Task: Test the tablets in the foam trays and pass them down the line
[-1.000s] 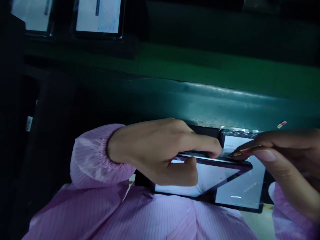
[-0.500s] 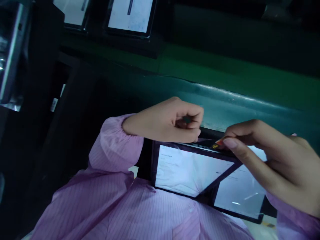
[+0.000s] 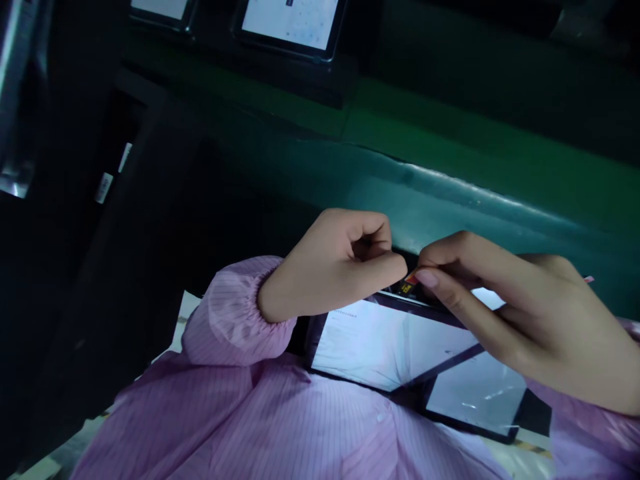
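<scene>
One card (image 3: pixel 407 287) (dim green worktop (image 3: pixel 450 137))

The right hand (image 3: pixel 530 320) has brought the small card (image 3: pixel 407 287) leftward, close beside the left hand (image 3: pixel 335 270).

Card (image 3: pixel 407 287) between the right hand's (image 3: pixel 550 323) thumb and forefinger, just beside the left hand (image 3: pixel 330 270) — all along the front tablet's (image 3: pixel 367 337) far edge. The second tablet (image 3: pixel 475 397) lies right, partly overlapped; two farther tablets (image 3: pixel 293 23) sit behind, leftward.
</scene>
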Action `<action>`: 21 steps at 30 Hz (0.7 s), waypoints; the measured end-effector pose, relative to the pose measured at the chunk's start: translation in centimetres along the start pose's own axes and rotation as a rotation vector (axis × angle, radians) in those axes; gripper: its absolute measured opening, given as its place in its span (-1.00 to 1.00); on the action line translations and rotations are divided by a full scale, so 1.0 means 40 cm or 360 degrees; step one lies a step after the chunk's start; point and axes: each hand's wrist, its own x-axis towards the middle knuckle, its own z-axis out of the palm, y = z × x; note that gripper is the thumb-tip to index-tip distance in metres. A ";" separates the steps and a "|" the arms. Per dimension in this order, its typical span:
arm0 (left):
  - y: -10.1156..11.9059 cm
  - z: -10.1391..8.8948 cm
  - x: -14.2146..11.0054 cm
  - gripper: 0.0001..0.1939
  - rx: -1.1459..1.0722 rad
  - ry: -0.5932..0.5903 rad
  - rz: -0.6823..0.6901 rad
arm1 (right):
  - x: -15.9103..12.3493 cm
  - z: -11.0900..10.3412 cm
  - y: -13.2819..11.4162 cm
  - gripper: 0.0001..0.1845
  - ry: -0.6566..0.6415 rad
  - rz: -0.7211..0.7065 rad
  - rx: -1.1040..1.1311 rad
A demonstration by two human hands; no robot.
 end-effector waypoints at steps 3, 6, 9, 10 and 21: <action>0.003 -0.001 0.000 -0.70 -0.0041 -0.0020 -0.0033 | 0.000 -0.003 0.003 -0.86 -0.0026 0.0003 -0.0009; 0.007 -0.002 -0.002 -0.71 -0.0052 -0.0038 -0.0105 | -0.003 -0.006 0.004 -0.84 -0.0074 0.0045 -0.0013; 0.010 -0.001 -0.003 -0.72 -0.0058 -0.0042 -0.0140 | -0.009 -0.006 0.002 -0.84 -0.0079 0.0098 -0.0028; 0.011 -0.001 -0.003 -0.72 -0.0068 -0.0043 -0.0134 | -0.011 -0.007 0.002 -0.86 -0.0077 0.0100 -0.0025; 0.005 -0.002 0.000 -0.70 -0.0039 -0.0042 -0.0070 | -0.003 0.002 0.004 -0.88 -0.0165 -0.0104 -0.0075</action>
